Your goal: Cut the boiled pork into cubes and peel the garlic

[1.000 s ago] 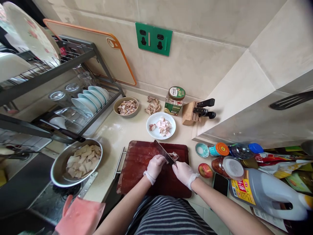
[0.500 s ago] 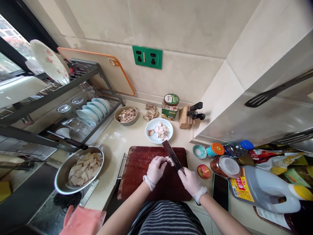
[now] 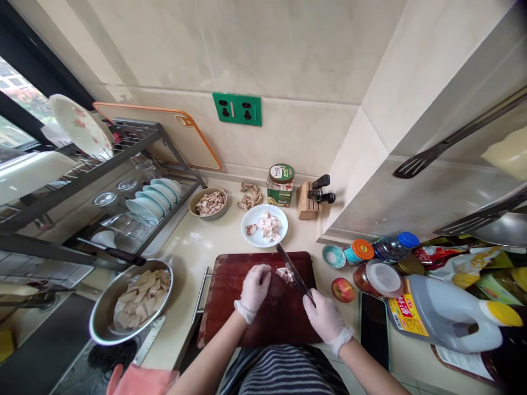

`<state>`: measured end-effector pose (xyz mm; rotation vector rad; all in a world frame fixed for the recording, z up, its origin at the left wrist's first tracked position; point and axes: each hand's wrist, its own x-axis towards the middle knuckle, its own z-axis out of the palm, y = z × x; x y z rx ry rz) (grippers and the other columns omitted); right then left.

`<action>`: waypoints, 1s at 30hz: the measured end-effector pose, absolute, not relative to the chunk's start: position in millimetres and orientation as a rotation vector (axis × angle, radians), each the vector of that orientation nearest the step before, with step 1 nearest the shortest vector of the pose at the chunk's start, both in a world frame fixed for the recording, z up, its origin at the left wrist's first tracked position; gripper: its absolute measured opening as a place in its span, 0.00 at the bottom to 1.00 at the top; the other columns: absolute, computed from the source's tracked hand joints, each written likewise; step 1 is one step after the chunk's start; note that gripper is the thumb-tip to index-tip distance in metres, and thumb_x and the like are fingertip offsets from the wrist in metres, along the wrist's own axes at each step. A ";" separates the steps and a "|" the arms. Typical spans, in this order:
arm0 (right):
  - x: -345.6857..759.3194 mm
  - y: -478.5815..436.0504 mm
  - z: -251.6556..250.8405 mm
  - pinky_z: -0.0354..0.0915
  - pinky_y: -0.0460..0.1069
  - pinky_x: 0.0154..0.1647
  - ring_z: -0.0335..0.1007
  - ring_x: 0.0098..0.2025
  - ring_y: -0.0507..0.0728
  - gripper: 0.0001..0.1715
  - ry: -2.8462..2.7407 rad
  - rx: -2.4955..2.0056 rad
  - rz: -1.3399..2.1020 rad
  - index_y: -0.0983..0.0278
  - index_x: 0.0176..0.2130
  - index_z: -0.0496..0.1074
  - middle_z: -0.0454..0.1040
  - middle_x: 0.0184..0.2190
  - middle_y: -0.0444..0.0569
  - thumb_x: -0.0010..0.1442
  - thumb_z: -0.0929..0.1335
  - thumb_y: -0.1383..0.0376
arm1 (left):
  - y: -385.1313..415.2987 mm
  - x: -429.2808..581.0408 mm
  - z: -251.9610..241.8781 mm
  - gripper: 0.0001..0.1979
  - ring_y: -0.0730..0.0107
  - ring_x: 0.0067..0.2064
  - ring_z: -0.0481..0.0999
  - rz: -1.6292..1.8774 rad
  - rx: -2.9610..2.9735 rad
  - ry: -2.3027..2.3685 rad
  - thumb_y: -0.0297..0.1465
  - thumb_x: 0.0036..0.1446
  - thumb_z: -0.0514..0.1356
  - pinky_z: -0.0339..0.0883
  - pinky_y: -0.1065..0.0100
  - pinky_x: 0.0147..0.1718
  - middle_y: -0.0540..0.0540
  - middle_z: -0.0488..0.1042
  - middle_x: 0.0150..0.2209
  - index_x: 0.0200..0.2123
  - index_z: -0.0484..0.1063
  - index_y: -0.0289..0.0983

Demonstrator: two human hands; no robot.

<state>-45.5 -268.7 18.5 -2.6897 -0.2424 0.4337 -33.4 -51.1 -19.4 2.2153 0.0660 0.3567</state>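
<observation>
Head view, right hand [image 3: 325, 315] gripping knife [image 3: 292, 269], left hand [image 3: 254, 288] curled closed over board [image 3: 228, 321], jug [image 3: 453, 312] with yellow-red label [image 3: 409, 314] unreadable

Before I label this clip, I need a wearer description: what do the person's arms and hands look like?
The left hand and right hand each wear a thin, whitish glove, gathered into a loose, crinkled cuff at the wrist. No sleeves show on the forearms, and I see no watch or bracelet.
</observation>
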 end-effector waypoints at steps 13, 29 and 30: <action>-58.0 -266.8 10.4 0.52 0.47 0.26 0.73 0.30 0.56 0.08 -0.613 -2.842 0.083 0.61 0.36 0.66 0.75 0.28 0.44 0.53 0.68 0.68 | -64.1 23.0 53.9 0.14 0.64 0.37 0.72 -0.694 2.545 -0.769 0.31 0.44 0.62 0.67 0.68 0.36 0.47 0.73 0.37 0.38 0.74 0.41; -52.3 -270.9 19.9 0.58 0.48 0.26 0.73 0.28 0.57 0.12 -0.835 -3.009 0.078 0.62 0.36 0.67 0.74 0.26 0.46 0.50 0.69 0.74 | -81.3 25.8 21.9 0.10 0.70 0.37 0.71 -0.526 2.521 -0.777 0.27 0.51 0.55 0.65 0.71 0.38 0.48 0.71 0.38 0.37 0.73 0.41; -51.6 -270.6 20.6 0.58 0.48 0.25 0.73 0.28 0.57 0.12 -0.853 -3.016 0.072 0.62 0.36 0.67 0.74 0.26 0.46 0.50 0.69 0.74 | -84.3 24.9 23.7 0.09 0.70 0.38 0.71 -0.555 2.494 -0.829 0.27 0.50 0.56 0.64 0.71 0.37 0.49 0.72 0.38 0.36 0.73 0.42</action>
